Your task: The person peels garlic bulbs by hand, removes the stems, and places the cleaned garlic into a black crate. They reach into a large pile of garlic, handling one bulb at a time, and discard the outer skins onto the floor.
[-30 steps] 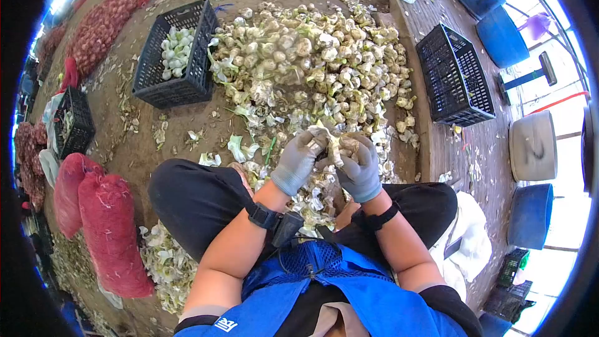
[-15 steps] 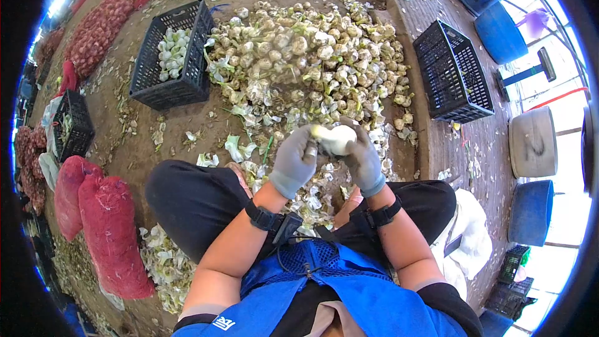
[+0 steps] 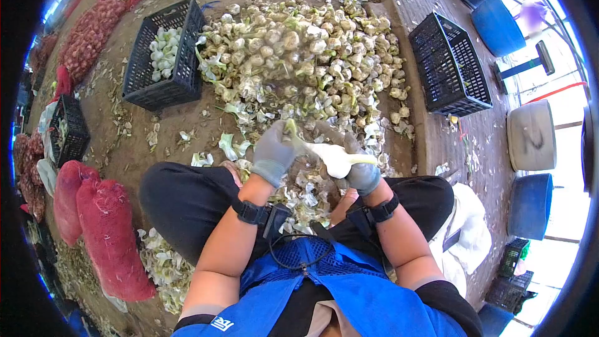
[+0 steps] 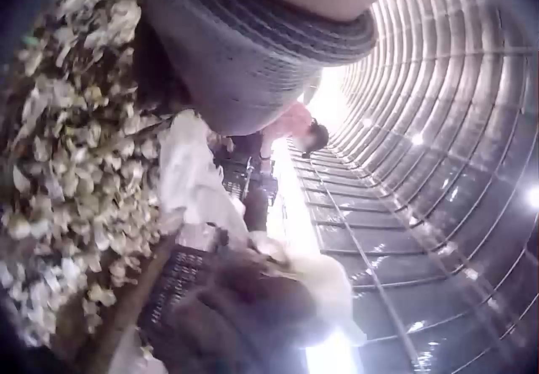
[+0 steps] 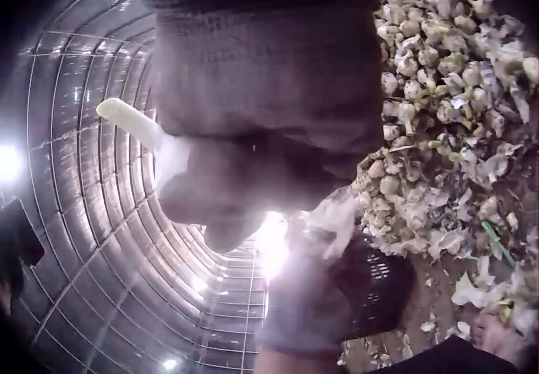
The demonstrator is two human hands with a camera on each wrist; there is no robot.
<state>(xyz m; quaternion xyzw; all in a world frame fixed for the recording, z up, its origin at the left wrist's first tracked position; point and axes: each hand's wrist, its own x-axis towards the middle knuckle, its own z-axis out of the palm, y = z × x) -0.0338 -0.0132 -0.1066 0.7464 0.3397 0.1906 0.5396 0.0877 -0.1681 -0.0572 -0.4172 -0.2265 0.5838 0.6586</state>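
Note:
A white garlic bulb [image 3: 337, 161] with a pale cut stem lies in my gloved right hand [image 3: 364, 171], whose fingers grip it from the right. In the right wrist view its stem [image 5: 130, 124] sticks out beside the grey glove. My gloved left hand [image 3: 274, 148] pinches a strip of garlic skin [image 3: 304, 144] that stretches toward the bulb. Both hands are over loose peelings [image 3: 306, 196] between the legs. Just beyond them spreads a large heap of unpeeled garlic [image 3: 312, 50].
A black crate [image 3: 163, 90] with white bulbs stands left of the heap. Another black crate [image 3: 450, 65] is at the right on a wooden board. Red mesh sacks [image 3: 112, 231] lie at the left; blue tubs [image 3: 497, 25] line the right side.
Brown outer leaves gave way to a clean white bulb. The left hand has moved left, away from the bulb, with a strip of skin; the bulb's stem now points right.

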